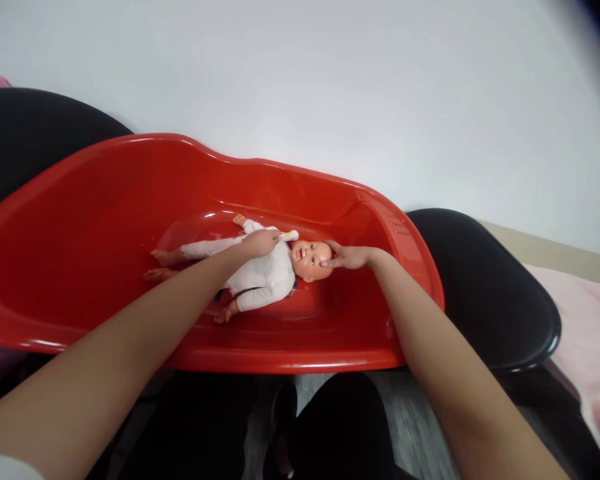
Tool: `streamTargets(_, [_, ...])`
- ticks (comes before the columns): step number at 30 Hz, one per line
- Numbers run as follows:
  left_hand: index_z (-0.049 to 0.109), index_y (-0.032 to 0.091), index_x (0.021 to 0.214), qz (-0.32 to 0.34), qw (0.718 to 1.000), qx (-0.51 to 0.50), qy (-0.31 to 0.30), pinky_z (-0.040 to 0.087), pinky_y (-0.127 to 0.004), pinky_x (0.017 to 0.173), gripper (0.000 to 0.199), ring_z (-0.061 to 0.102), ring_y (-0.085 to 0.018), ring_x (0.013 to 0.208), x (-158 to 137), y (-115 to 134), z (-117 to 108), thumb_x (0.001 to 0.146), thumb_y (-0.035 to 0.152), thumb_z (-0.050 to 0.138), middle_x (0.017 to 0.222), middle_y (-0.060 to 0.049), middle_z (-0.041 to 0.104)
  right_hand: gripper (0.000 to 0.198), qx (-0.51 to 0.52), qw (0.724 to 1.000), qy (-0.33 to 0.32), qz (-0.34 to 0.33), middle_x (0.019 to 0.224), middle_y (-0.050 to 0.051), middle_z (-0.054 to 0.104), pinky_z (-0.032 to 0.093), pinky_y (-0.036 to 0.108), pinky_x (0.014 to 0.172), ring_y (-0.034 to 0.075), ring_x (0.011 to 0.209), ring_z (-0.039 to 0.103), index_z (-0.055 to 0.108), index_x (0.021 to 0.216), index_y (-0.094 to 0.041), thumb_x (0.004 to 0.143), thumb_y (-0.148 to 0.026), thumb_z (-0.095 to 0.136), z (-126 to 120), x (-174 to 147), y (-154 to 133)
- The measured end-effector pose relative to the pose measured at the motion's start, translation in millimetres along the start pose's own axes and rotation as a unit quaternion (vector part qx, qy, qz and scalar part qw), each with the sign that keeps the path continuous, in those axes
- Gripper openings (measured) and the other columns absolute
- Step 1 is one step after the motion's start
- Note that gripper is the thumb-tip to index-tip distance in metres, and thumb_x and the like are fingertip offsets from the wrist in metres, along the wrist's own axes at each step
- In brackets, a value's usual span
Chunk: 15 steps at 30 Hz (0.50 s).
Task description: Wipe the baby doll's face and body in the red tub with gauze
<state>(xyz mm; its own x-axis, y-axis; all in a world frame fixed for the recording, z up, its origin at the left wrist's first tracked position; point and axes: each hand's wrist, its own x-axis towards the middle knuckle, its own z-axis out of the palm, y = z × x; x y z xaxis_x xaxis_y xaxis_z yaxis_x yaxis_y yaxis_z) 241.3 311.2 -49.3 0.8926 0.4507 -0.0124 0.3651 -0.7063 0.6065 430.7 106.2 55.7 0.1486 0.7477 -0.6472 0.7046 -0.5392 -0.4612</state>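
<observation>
Inside the red tub (pixel 80 267) lies a doll (pixel 260 273); left hand (pixel 263 242) grips a small white stick (pixel 289 235), right hand (pixel 350 257) cups its head.

Tub (pixel 80 267) lies crosswise in front of the person, resting on two chairs: one chair (pixel 25 147) under its left end, other chair (pixel 485 287) under its right end. Wall (pixel 330 80) behind the tub. Doll (pixel 260 270) lies on its back in the tub bottom, right of centre, head to the right, feet to the left. Left hand (pixel 261 241) over the doll's chest, holding a small item (pixel 289 235) just left of the doll's face. Right hand (pixel 349 257) touches the head from the right. Both forearms cross the near rim. Cloth (pixel 585 320) lies right of the right chair. Person's legs (pixel 340 427) below the tub's near rim.
</observation>
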Motion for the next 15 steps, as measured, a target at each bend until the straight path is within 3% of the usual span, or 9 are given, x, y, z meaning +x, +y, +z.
streamTargets(4, [0.056,0.016,0.130,-0.049,0.994,0.094,0.023,0.038,-0.040,0.103,0.042,0.051,-0.026,0.119,-6.2,-14.2,-13.0,0.098,0.030,0.033,0.133,-0.010,0.059,0.107,0.019,1.000,0.002,-0.010,0.155,0.010,0.036,0.032,0.044,0.118,0.031,0.140,0.038,0.016,0.154,-0.024,0.071,-0.066,0.068,1.2,1.7,2.6])
streamTargets(10, [0.058,0.010,0.122,-0.024,0.979,0.185,0.085,0.027,-0.035,0.109,0.038,0.048,-0.019,0.117,-13.7,-48.2,-24.7,0.099,0.021,0.029,0.126,-0.010,0.060,0.109,0.025,1.000,0.000,-0.002,0.154,0.010,0.037,0.032,0.043,0.118,0.032,0.140,0.038,0.014,0.154,-0.022,0.071,-0.066,0.068,1.5,1.6,0.7])
streamTargets(15, [0.060,0.006,0.113,-0.035,0.977,0.188,0.094,0.037,-0.036,0.096,0.041,0.053,-0.020,0.101,-16.4,-34.0,-33.5,0.101,0.027,0.027,0.113,-0.013,0.064,0.112,-0.011,1.000,0.003,0.003,0.155,0.012,0.036,0.030,0.047,0.119,0.034,0.140,0.037,0.009,0.155,-0.022,0.071,-0.071,0.064,0.7,2.5,0.3])
